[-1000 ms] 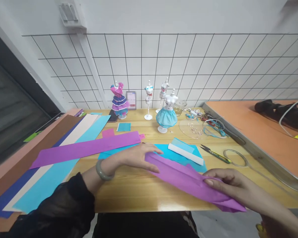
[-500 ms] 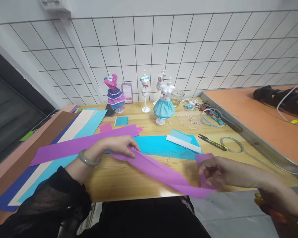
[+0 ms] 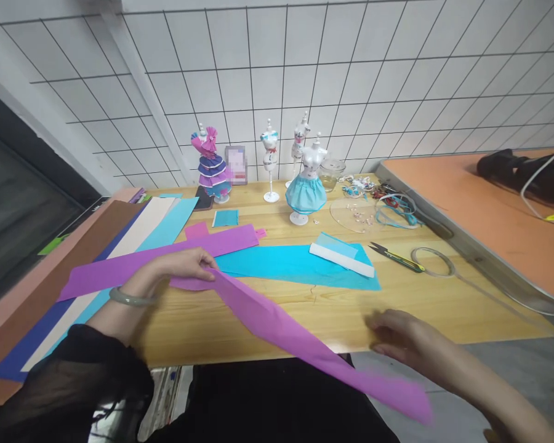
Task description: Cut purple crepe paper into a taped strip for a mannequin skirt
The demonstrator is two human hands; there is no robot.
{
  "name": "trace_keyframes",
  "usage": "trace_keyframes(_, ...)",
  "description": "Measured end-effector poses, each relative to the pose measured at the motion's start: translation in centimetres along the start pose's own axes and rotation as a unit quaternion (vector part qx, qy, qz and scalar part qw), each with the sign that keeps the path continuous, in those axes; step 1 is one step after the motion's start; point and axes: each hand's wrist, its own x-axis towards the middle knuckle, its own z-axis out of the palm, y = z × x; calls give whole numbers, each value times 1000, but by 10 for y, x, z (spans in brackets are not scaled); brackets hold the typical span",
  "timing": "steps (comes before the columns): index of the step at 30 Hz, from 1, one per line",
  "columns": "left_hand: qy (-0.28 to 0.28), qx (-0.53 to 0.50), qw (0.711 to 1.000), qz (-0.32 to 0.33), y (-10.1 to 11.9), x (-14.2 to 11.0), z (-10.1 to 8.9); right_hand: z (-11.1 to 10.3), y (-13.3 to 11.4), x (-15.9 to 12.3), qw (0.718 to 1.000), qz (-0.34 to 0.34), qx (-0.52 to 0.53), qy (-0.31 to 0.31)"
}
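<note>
My left hand (image 3: 191,264) pinches a long purple crepe paper strip (image 3: 277,320) between thumb and fingers. From there the strip slants right, over the table's front edge, and its blurred end hangs free below my right hand (image 3: 394,335). Nothing shows in that hand, which is smeared by motion, its thumb and fingers slightly apart. A wider purple piece (image 3: 120,264) lies behind my left wrist. Beyond the held strip is a bright blue strip (image 3: 268,261), with a white-edged light blue piece (image 3: 341,255) on top of it.
Small dress forms stand at the back, one in a layered purple dress (image 3: 213,175), another in a turquoise skirt (image 3: 306,195). Thread snips (image 3: 397,257) and a coil of clear tubing (image 3: 431,261) lie at the right. Coloured sheets (image 3: 106,224) cover the left side. A glass jar (image 3: 331,175) stands behind.
My right hand has let go of the purple strip, whose right end now swings lower over the front edge. My left hand has moved left with the strip still pinched.
</note>
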Motion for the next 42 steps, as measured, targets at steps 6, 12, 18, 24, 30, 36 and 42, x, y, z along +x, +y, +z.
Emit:
trace_keyframes(6,41,7,997,59,54,-20,-5,14,-38,27,990,-39,132,-5)
trace_keyframes(12,86,75,987,117,105,-39,-20,47,-92,80,930,-106,333,-115)
trace_keyframes(18,92,74,990,72,72,-48,-35,59,-71,69,843,-62,413,-339)
trace_keyframes(24,98,11,993,71,53,-42,-36,64,-91,45,930,-98,294,-197)
trace_keyframes(30,145,35,982,113,74,-45,-49,92,-129,71,909,-143,381,-95)
trace_keyframes(36,162,42,983,74,62,-55,-59,80,-101,68,900,-98,387,-175)
trace_keyframes(42,118,12,992,48,27,-45,-46,14,-31,44,937,-12,312,-155)
